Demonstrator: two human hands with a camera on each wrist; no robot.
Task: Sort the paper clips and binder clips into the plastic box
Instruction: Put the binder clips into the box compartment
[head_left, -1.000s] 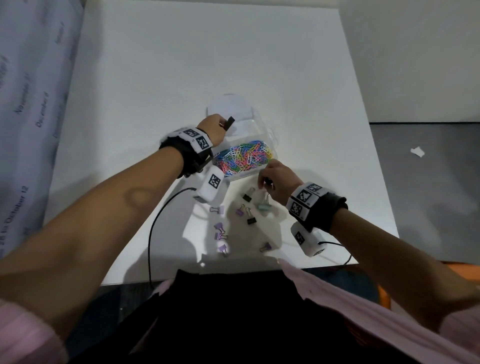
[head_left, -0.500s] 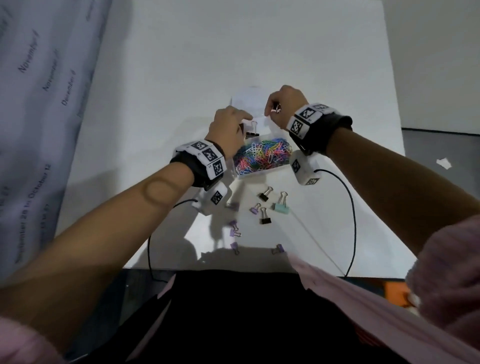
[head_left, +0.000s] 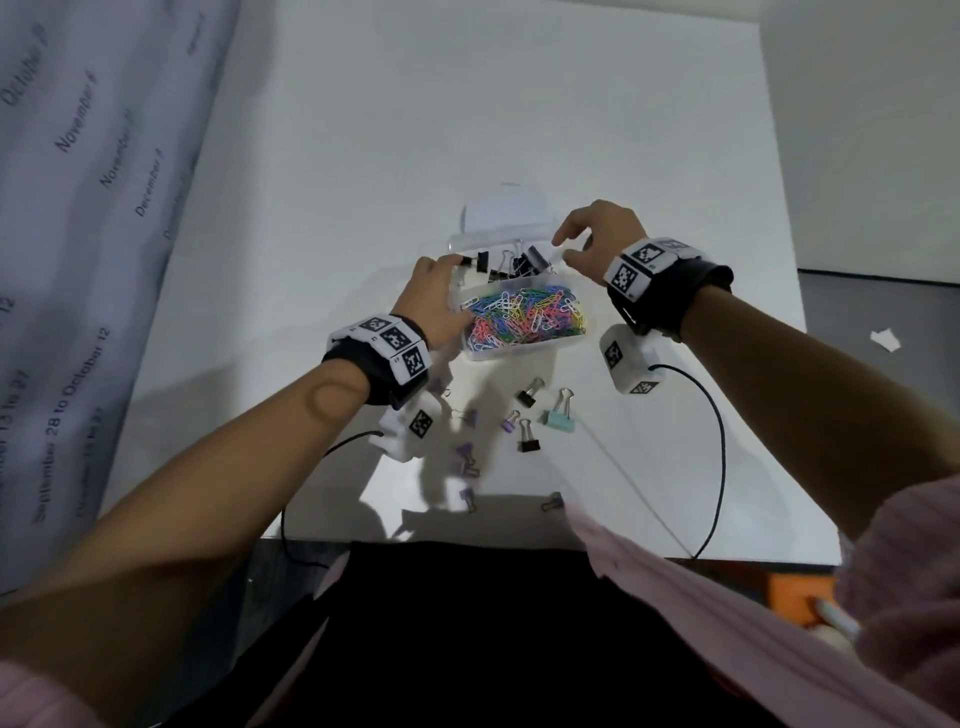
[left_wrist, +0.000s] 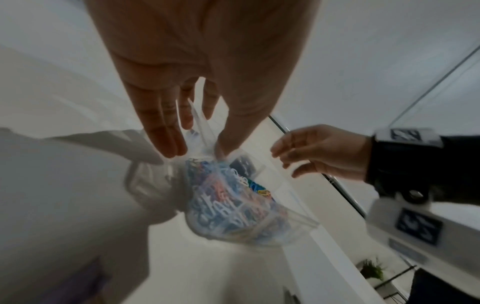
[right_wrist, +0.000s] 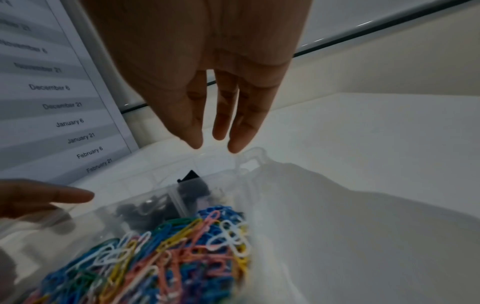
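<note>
The clear plastic box (head_left: 519, 351) stands mid-table with its lid (head_left: 501, 210) flipped open at the back. Coloured paper clips (head_left: 524, 317) fill the near compartment (right_wrist: 145, 259), and black binder clips (head_left: 511, 265) lie in the far one. My left hand (head_left: 434, 293) holds the box's left wall between thumb and fingers (left_wrist: 168, 142). My right hand (head_left: 589, 241) hovers over the far right corner, its fingers (right_wrist: 241, 127) straight and empty. Loose binder clips lie in front of the box: a mint one (head_left: 561, 418), a black one (head_left: 530, 395), another black one (head_left: 527, 440), and several small purple ones (head_left: 467, 462).
A calendar sheet (head_left: 78, 260) hangs along the table's left side. Wrist-camera cables (head_left: 719, 457) trail over the front of the white table (head_left: 467, 104). Its front edge lies just behind the nearest purple clips. A paper scrap (head_left: 885, 340) lies on the floor at right.
My right hand rose from the loose clips to the box's far compartment and opened. My left hand let go of a black binder clip and dropped to the box's left wall.
</note>
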